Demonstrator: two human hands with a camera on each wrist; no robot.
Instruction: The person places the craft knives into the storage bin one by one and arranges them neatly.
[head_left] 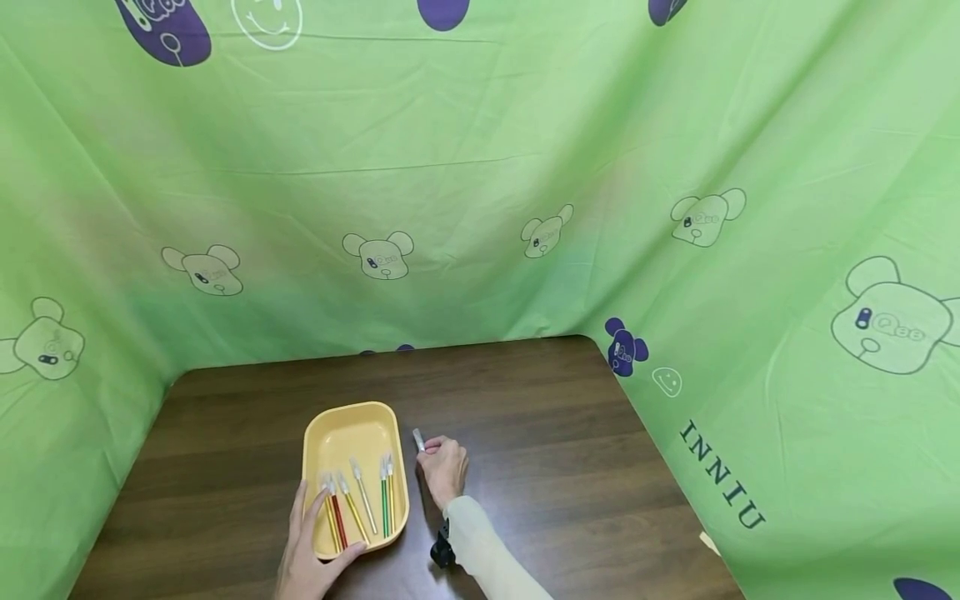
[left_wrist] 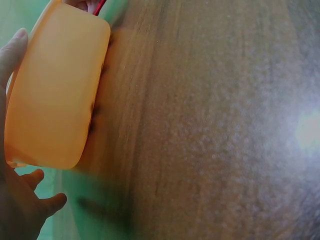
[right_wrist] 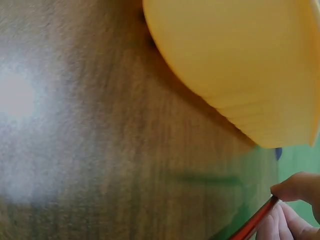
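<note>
A yellow tray (head_left: 348, 435) holds several slim craft knives (head_left: 363, 492) with gold, red, silver and green handles and pale, cap-like tips. My left hand (head_left: 309, 552) spreads around its near left corner, with the thumb (left_wrist: 14, 52) along the near wall and two other fingers splayed apart from it. To the right of the tray, my right hand (head_left: 446, 468) pinches a red craft knife (right_wrist: 255, 220) between thumb and fingers, low over the table. The pale end (head_left: 418, 437) of that knife points away from me; the fingers hide part of its handle.
The dark wooden table (head_left: 525, 417) is edged on the far and side parts by a green printed cloth (head_left: 480, 208). A small pale piece (head_left: 708, 543) lies at the table's right edge. A black wrist device (head_left: 442, 548) sits under my right sleeve.
</note>
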